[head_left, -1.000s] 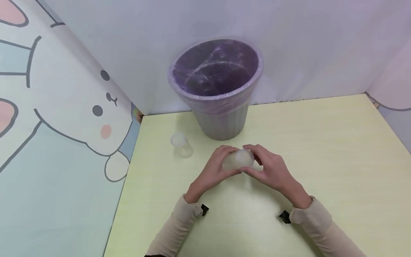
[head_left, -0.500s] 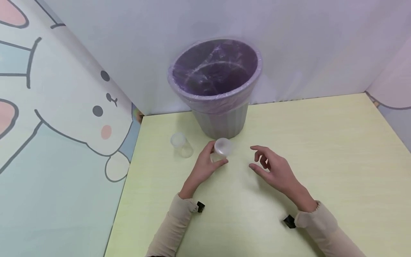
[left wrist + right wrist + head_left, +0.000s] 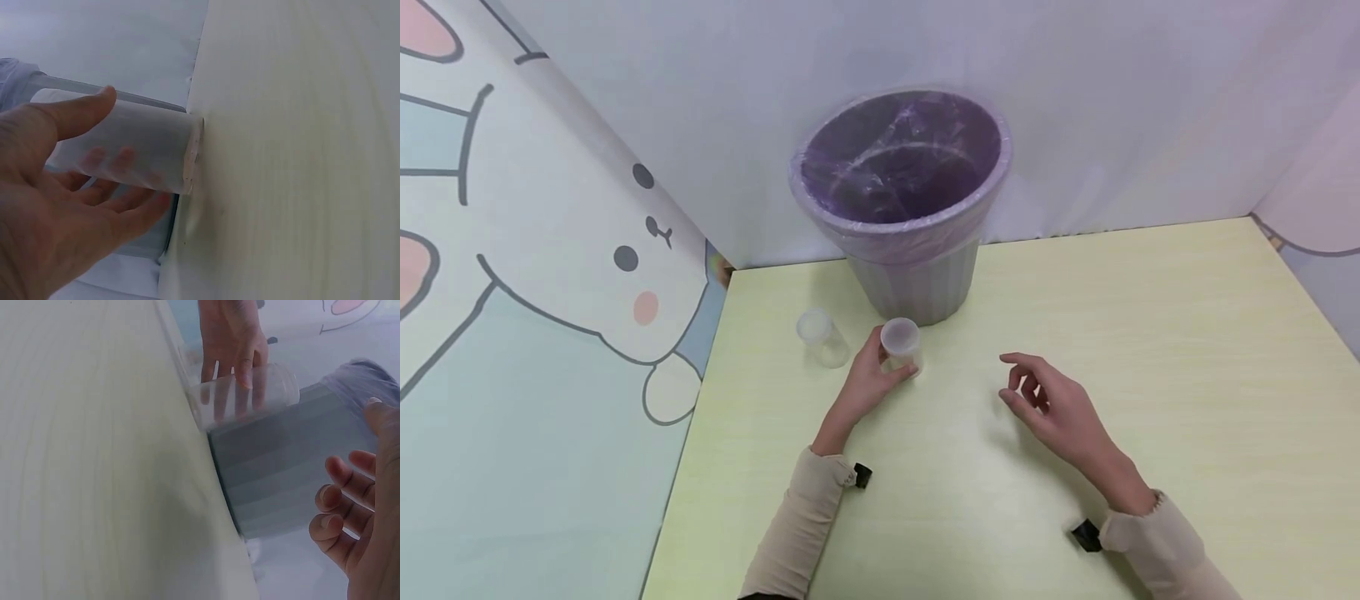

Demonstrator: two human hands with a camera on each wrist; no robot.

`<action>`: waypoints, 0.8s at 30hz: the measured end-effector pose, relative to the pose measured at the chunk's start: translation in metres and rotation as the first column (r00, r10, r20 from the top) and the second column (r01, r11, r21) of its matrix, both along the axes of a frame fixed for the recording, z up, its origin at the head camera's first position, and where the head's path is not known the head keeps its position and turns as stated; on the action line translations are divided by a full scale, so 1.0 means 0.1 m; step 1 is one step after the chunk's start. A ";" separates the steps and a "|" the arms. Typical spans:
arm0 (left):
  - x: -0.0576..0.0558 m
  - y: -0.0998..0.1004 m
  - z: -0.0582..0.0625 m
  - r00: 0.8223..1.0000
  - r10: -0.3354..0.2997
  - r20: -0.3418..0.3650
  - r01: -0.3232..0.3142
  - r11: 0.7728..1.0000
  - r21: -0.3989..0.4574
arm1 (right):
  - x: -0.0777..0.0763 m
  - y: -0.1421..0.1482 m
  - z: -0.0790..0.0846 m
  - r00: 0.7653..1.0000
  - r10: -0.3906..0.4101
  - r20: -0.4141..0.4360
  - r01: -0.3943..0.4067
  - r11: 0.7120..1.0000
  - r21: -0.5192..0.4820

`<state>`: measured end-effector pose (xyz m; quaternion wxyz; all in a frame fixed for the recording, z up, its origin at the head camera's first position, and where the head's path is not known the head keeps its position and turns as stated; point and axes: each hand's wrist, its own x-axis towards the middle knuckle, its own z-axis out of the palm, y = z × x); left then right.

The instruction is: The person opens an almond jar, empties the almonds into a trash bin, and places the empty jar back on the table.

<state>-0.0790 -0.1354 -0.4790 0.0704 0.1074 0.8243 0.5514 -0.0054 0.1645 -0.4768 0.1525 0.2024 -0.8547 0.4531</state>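
My left hand (image 3: 867,379) grips a clear, cylindrical plastic jar (image 3: 901,337), thumb on the near side and fingers round the far side. In the left wrist view the jar (image 3: 147,140) has its base at the tabletop, and the fingers show through its wall. Whether its pale round top is a lid or an open mouth is hard to tell. To the left of that hand stands a second, similar clear jar (image 3: 823,337), upright and untouched. Off to the right, my right hand (image 3: 1063,412) hovers over the table with loosely curled fingers, holding nothing.
A grey ribbed bin (image 3: 917,283) with a purplish plastic liner stands just behind the held jar, against the pale back wall. The light wooden table (image 3: 1150,333) extends right. A cartoon-printed wall panel (image 3: 572,250) borders its left side.
Both hands were on the jar; the right hand has let go and drawn back to the right. The left hand has carried the jar left, beside the other one, and turned it upright.
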 end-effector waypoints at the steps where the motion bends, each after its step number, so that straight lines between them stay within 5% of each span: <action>1: 0.00 0.00 0.00 1.000 -0.001 0.000 0.001 1.000 0.001 | 0.00 0.01 0.00 1.000 0.000 -0.003 0.000 1.000 -0.004; 10: 0.02 -0.05 0.00 1.000 -0.011 0.015 0.012 0.998 -0.069 | 0.04 0.08 -0.07 1.000 0.002 -0.026 -0.002 1.000 -0.020; 15: 0.18 -0.11 0.02 0.998 0.060 -0.020 -0.062 0.982 -0.179 | 0.09 0.16 -0.12 1.000 -0.026 0.014 0.026 1.000 -0.004; 20: 0.40 -0.21 0.09 0.992 0.077 -0.100 -0.105 0.943 -0.314 | 0.18 0.28 -0.16 0.998 -0.054 0.044 0.053 0.998 0.017; 24: 0.55 -0.31 0.13 0.981 0.026 -0.194 -0.116 0.877 -0.466 | 0.24 0.37 -0.16 0.997 -0.069 0.043 0.067 0.997 0.047</action>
